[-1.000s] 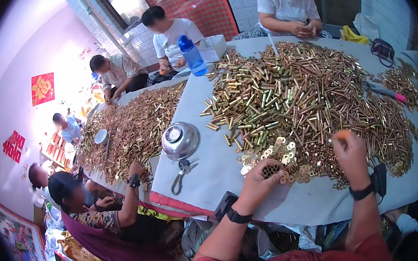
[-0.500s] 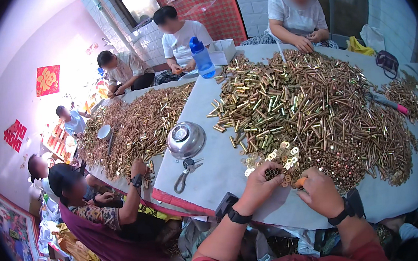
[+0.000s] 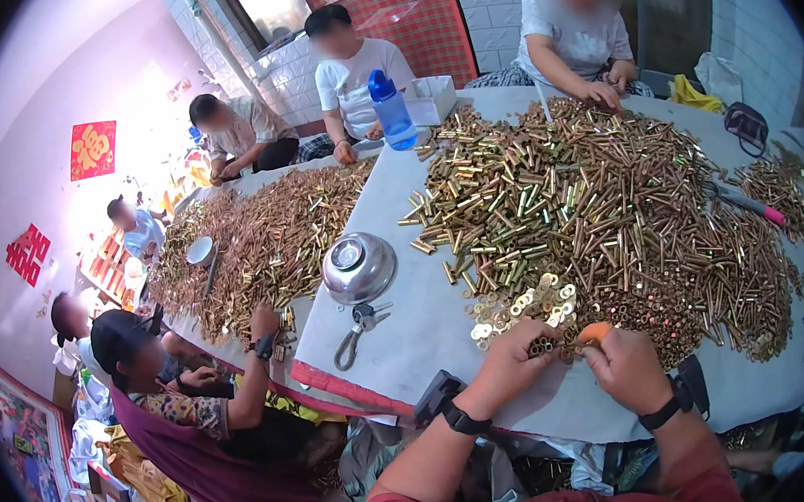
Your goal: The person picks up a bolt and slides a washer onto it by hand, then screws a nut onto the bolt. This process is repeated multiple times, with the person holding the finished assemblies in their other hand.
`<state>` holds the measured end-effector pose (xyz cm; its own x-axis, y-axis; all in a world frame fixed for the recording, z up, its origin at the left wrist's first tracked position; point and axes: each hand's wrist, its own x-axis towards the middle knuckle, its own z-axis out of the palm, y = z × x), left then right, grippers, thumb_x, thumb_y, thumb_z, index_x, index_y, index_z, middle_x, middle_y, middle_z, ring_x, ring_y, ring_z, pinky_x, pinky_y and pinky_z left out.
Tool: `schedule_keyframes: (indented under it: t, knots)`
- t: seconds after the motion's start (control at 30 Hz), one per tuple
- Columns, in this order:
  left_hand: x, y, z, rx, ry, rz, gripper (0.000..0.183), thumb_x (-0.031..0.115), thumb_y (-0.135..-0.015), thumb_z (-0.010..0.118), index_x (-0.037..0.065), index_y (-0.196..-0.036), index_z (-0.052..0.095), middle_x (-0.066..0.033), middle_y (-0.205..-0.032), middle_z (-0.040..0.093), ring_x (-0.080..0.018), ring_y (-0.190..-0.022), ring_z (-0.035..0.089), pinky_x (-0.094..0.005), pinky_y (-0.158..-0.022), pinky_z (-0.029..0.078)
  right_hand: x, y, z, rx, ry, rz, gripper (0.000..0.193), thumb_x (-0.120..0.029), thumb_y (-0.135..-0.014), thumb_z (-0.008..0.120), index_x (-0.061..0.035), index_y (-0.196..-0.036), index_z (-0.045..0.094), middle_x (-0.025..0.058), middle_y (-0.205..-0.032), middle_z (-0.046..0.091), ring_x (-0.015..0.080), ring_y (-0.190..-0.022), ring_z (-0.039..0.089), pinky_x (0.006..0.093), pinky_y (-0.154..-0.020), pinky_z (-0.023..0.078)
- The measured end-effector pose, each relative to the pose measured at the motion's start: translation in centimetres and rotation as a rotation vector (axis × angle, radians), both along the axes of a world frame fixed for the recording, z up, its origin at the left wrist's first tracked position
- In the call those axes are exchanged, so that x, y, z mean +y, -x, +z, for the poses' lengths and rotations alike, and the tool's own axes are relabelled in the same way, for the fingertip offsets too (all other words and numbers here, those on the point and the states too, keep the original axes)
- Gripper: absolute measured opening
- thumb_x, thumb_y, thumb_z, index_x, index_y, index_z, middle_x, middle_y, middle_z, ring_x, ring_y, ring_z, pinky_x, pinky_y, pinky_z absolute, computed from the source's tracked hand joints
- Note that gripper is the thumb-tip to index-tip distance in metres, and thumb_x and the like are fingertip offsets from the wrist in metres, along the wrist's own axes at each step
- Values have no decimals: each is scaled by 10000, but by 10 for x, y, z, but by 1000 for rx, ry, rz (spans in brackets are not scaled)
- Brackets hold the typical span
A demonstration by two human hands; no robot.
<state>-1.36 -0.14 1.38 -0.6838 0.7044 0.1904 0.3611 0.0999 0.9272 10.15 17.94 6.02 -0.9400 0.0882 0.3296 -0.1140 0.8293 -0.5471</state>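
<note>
My left hand (image 3: 517, 360) is closed around a small bundle of brass-coloured metal tubes (image 3: 542, 345), their open round ends facing up. Close beside it, my right hand (image 3: 624, 365) is pinched at the tube ends, an orange cover (image 3: 595, 334) on one finger; whatever its fingertips hold is too small to make out. Just beyond my hands lie flat gold washers (image 3: 550, 300) and a heap of small nuts (image 3: 652, 320). Behind them spreads a big pile of metal tubes (image 3: 559, 189).
An upturned steel bowl (image 3: 358, 266) and keys on a carabiner (image 3: 357, 336) lie left on the white-covered table (image 3: 410, 346). A blue bottle (image 3: 393, 110) stands at the back. A pink-ended tool (image 3: 752, 203) lies right. Co-workers sit around, one (image 3: 161, 396) near left.
My left hand has turned and shifted slightly right, and my right hand's fingertips have come closer to the tube ends. A co-worker at the back has lowered a hand to the table.
</note>
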Motion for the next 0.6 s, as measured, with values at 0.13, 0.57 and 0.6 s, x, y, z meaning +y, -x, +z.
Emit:
schedule_keyframes:
  t: [0.13,0.57,0.6]
  knots:
    - [0,0,4,225,-3,-34,212,49,-809,718,60,-1005,638,-105,-913,607,-280,-888,602,-343,-776,483,-4,4,-6,40,-11,49,133,-150,-852,651,-78,-964,641,132,-801,661,337,-729,652,434,-642,514]
    - [1,-4,7,121,-151,-96,176,24,-861,670,40,-1029,618,-82,-956,640,-210,-844,616,-328,-726,501,-3,-3,-29,-226,331,73,320,-100,-870,647,-60,-1177,564,148,-835,686,309,-765,683,394,-670,526]
    - [1,-4,6,121,-153,-96,176,24,-861,670,40,-1029,618,-82,-956,640,-210,-844,616,-328,-726,501,-5,-2,-25,-251,456,98,404,-67,-878,629,-55,-1261,501,134,-844,688,275,-753,687,368,-664,528]
